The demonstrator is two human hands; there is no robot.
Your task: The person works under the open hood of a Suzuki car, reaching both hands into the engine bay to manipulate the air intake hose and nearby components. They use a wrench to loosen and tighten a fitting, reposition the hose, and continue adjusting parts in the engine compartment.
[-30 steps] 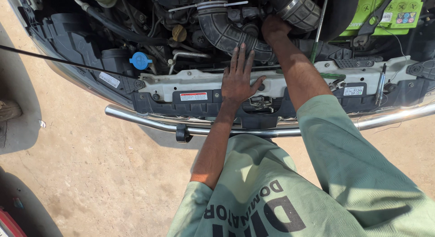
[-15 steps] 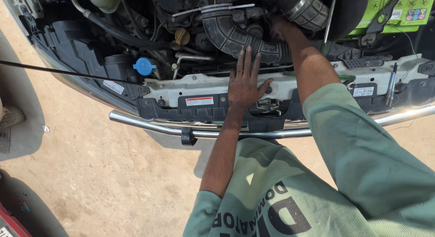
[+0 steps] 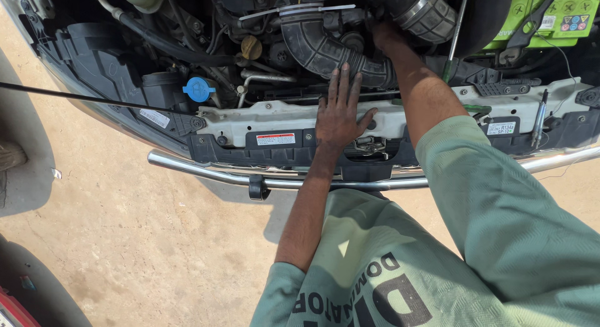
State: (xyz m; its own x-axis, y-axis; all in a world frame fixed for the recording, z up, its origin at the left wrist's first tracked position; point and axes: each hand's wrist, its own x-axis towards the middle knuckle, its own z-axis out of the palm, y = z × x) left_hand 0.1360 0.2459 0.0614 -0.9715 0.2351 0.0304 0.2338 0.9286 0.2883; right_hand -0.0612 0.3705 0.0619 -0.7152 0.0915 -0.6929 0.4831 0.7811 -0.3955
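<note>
At the front edge of an open engine bay, two bare hands work over a ribbed black rubber intake hose (image 3: 325,49).

Head view: the left hand (image 3: 337,114) lies open, fingers spread flat on the pale metal crossmember (image 3: 250,118), just below the hose. The right hand (image 3: 387,34) reaches deeper, where the hose meets a silver corrugated duct (image 3: 431,16); whether it grips anything I cannot tell. A blue round filler cap (image 3: 199,89) sits toward the bay's left side. Leaning hard could let the braced palm slip off the dusty metal, and the hidden fingers could pinch against the clamp.
</note>
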